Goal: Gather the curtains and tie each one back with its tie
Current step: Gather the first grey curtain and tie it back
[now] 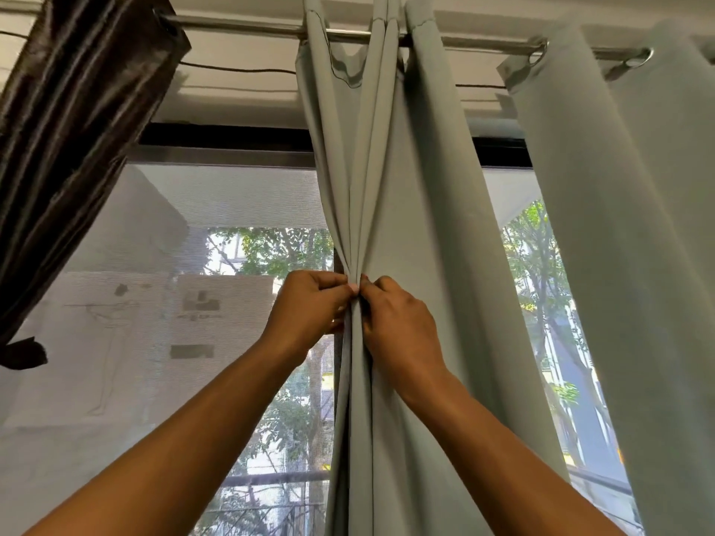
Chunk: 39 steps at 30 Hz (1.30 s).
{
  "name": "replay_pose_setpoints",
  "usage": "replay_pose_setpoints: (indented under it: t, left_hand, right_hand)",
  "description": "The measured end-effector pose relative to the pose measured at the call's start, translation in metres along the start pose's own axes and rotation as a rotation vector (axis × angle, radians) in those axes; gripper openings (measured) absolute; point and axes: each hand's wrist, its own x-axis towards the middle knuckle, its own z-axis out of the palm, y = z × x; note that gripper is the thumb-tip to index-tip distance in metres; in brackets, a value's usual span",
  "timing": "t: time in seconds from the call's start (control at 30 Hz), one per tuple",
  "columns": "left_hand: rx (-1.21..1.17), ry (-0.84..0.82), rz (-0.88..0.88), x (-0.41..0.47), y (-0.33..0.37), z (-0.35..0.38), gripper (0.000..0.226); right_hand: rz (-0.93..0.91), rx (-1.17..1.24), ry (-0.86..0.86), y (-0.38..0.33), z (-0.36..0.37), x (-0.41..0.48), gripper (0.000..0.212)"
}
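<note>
I hold both arms up in front of me. My left hand (309,303) and my right hand (394,319) meet at the middle of the grey curtain (410,187), with the fingertips almost touching. The fingers of both hands are curled in and pinch the cloth, which is bunched into tight folds there. Something small may sit between my fingertips, but I cannot tell if it is the tie. The curtain hangs from a shiny metal rod (251,27) and spreads wider above and below my hands. Another grey curtain (619,226) hangs loose on the right, apart from the one I hold. A dark brown curtain (69,129) hangs at the far left. Behind them is a window with a mesh screen (154,245), and green trees show through.
</note>
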Motion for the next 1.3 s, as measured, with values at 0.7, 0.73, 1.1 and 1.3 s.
replay_pose_setpoints:
  t: [0.7, 0.73, 1.1, 1.3]
  left_hand:
    - [0.68, 0.149, 0.187, 0.015, 0.012, 0.013, 0.027]
    - [0.684, 0.155, 0.192, 0.015, 0.011, 0.013, 0.027]
    - [0.582, 0.1, 0.232, 0.02, 0.009, 0.017, 0.027]
    - [0.307, 0.025, 0.044, 0.02, 0.011, 0.012, 0.018]
  right_hand:
    - [0.356, -0.23, 0.118, 0.1, -0.054, 0.022, 0.011]
    - [0.317, -0.231, 0.153, 0.096, -0.055, 0.019, 0.002]
    - [0.006, 0.038, 0.096, 0.018, -0.026, 0.015, 0.011]
    - [-0.008, 0.19, 0.12, 0.007, -0.012, 0.004, 0.028]
